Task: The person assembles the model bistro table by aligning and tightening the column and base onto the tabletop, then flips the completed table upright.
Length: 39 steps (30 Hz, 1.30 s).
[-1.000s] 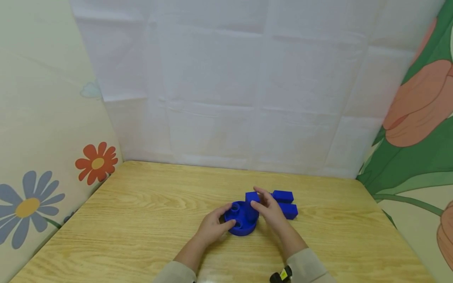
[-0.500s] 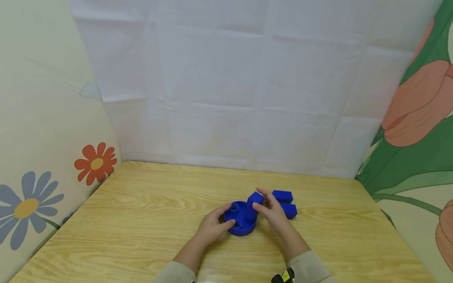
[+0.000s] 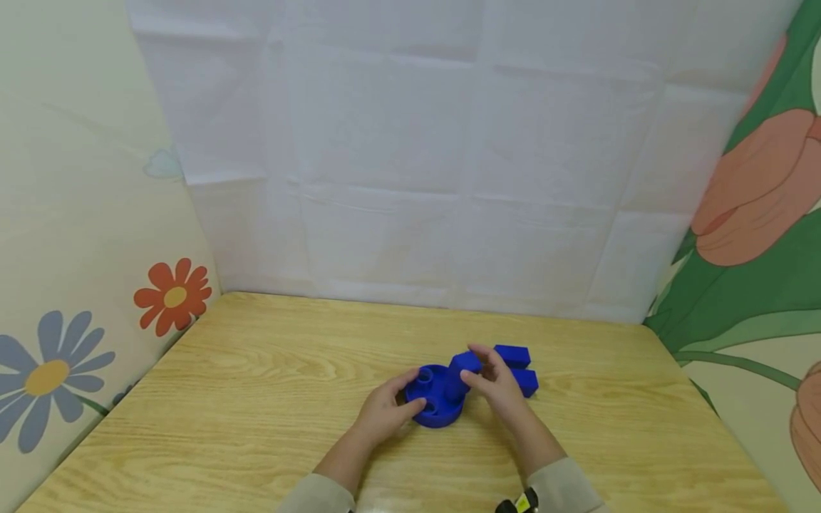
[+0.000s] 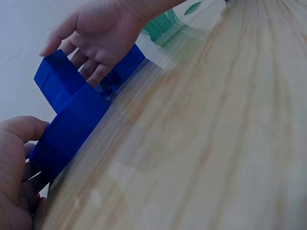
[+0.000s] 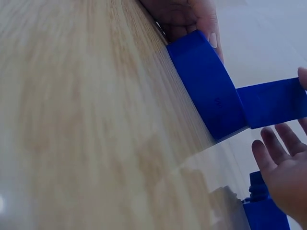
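A round blue base [image 3: 438, 419] with a raised rim and ring-shaped sockets lies on the table. My left hand [image 3: 385, 411] grips its left side, thumb at the near socket and fingers round the rim. Standing up from the right part of the base is a square-sided blue leg [image 3: 459, 369]. My right hand [image 3: 502, 390] pinches the top of this leg between thumb and fingers. In the right wrist view, the leg [image 5: 273, 103] meets the base [image 5: 206, 86], and the other fingers are spread below it. The leg's lower end is hidden inside the base.
Two more blue legs lie just right of my right hand, a far one [image 3: 513, 355] and a near one [image 3: 527, 383]. A threaded end shows on one leg [image 5: 266, 215] in the right wrist view. A white cloth [image 3: 410, 178] hangs behind the wooden table [image 3: 288, 356].
The leg's top has turned and tilted slightly right under my right hand, which has moved a little right with it. My left hand and the base have stayed put.
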Motion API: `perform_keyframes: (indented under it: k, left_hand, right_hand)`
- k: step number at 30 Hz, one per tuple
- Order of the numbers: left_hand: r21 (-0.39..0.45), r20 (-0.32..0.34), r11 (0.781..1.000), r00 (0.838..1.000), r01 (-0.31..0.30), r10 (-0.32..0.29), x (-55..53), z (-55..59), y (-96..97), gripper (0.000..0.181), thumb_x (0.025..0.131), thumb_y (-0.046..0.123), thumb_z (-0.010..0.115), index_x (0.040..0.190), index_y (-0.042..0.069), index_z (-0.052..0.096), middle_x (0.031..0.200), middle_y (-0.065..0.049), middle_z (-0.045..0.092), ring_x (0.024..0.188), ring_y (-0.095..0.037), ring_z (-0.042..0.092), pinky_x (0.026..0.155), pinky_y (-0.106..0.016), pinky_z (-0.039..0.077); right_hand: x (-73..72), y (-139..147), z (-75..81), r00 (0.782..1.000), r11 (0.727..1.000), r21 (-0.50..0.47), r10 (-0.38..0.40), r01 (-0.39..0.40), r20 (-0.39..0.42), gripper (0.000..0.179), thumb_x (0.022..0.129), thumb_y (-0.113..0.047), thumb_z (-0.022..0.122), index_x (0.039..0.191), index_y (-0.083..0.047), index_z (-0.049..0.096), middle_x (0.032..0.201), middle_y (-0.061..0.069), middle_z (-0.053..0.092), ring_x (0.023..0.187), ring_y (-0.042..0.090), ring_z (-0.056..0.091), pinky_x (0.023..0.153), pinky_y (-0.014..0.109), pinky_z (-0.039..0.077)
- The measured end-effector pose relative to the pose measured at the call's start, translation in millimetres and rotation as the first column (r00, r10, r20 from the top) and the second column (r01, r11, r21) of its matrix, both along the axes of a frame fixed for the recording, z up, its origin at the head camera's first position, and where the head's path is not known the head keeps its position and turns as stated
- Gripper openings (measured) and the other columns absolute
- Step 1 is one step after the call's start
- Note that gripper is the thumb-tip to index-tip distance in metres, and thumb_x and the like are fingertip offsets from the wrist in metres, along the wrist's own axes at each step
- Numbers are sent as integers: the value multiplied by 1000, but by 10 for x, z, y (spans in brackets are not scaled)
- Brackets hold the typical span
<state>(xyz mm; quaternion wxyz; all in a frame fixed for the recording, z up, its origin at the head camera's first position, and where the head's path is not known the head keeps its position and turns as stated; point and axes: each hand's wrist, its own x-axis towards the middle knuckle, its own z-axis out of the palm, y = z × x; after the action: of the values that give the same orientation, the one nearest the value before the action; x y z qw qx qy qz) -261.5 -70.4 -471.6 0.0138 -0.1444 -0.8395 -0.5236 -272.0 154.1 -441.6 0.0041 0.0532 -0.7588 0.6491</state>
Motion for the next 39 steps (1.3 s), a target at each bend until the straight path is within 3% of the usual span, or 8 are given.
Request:
perform_keyframes:
  k: [3, 8, 16, 26, 32, 39]
  left_hand:
    - [-4, -1, 1000, 1000, 1, -1, -6, -11, 0, 56, 87, 22, 71, 138, 4, 55, 140, -20, 55, 133, -41, 48, 112, -55, 34]
    - [-6, -7, 1000, 1000, 6, -6, -18, -30, 2, 56, 87, 21, 71, 138, 4, 55, 140, -20, 55, 133, -41, 48, 112, -55, 34]
    - [-3, 3, 1000, 1000, 3, -3, 4, -3, 7, 57, 87, 23, 71, 138, 5, 55, 140, -20, 55, 132, -41, 49, 111, -55, 35]
    - [7, 8, 1000, 1000, 1, -1, 2, 17, 9, 56, 86, 21, 72, 137, 4, 56, 139, -21, 56, 131, -41, 49, 111, -55, 36]
    - [-4, -2, 1000, 1000, -5, 5, -6, 22, 14, 56, 85, 21, 73, 136, 3, 57, 138, -21, 57, 130, -41, 50, 110, -55, 37]
    - [-25, -17, 1000, 1000, -9, 9, -6, 42, 14, 56, 83, 22, 76, 134, 3, 59, 135, -21, 59, 128, -41, 52, 108, -56, 39]
  right_hand:
    - [25, 17, -10, 1000, 1000, -25, 1, -1, -2, 52, 93, -8, 63, 141, -3, 45, 146, 20, 48, 133, 33, 45, 108, 44, 39]
    - [55, 28, -9, 1000, 999, -47, -19, 19, 6, 47, 93, -6, 62, 137, -2, 46, 140, 22, 53, 128, 31, 50, 104, 39, 43]
    - [61, -4, -20, 999, 999, 4, -36, 36, 21, 58, 88, -15, 72, 139, -5, 45, 145, 24, 48, 136, 41, 42, 114, 56, 31]
    - [102, -151, -52, 990, 990, 3, -144, 144, 3, 62, 87, -22, 75, 139, -7, 44, 145, 21, 49, 134, 39, 45, 109, 53, 38]
    - [115, -179, -66, 985, 985, -15, -169, 169, -19, 61, 87, -20, 75, 138, -6, 45, 143, 21, 51, 126, 33, 50, 99, 41, 46]
    - [121, -205, -77, 978, 978, -3, -208, 208, -35, 60, 86, -18, 75, 136, -5, 46, 138, 20, 55, 122, 30, 52, 99, 40, 44]
